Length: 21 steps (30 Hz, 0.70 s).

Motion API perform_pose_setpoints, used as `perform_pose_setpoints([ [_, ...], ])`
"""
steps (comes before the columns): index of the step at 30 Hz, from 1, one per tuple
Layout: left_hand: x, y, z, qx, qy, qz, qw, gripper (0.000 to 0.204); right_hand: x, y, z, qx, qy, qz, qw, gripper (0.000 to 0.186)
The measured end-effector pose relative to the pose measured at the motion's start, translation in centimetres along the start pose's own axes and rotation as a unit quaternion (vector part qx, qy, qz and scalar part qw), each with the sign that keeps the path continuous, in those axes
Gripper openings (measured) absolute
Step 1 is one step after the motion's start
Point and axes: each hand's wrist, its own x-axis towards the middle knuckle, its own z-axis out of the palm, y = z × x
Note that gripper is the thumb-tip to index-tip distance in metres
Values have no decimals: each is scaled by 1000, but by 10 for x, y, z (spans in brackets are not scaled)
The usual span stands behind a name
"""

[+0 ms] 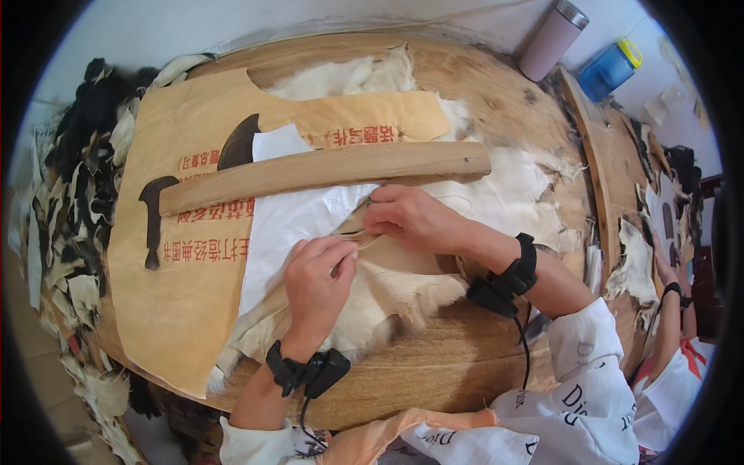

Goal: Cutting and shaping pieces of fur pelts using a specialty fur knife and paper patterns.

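Note:
A cream-coloured fur hide [399, 298] lies on the wooden table, its near edge folded over to show the tan skin side. My left hand [318, 283] is closed in a pinch on the folded edge. Just to its right and farther off, my right hand [411, 221] pinches the same fold. Beyond both hands, a long wooden bar [333, 174] rests across a white sheet [271, 229] and a tan paper pattern [178, 310]. At the bar's left end is a dark metal hammer head [153, 225]. A dark curved piece [240, 143] sticks out behind the bar.
Black and white fur scraps [81, 225] pile up along the left edge. A pink flask [552, 43] and a blue bottle with a yellow lid [608, 70] stand at the far right. A wooden strip [593, 170] divides the table; another person's hands [670, 267] are beyond it.

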Motion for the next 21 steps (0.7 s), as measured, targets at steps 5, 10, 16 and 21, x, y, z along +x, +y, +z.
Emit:
perform_pose_setpoints([
  [5, -2, -3, 1, 20, 0, 34, 999, 12, 1, 0, 2, -64, 19, -39, 997, 7],
  [10, -4, -2, 0, 13, -4, 21, 1000, 12, 4, -2, 6, -75, 32, -48, 995, 8],
  [16, -4, -3, 0, 6, -9, 12, 1000, 12, 8, 0, 0, -115, -32, -35, 992, 12],
  [21, -3, -2, -1, 8, -10, 5, 1000, 13, 9, 3, 2, -114, -37, -62, 991, 22],
])
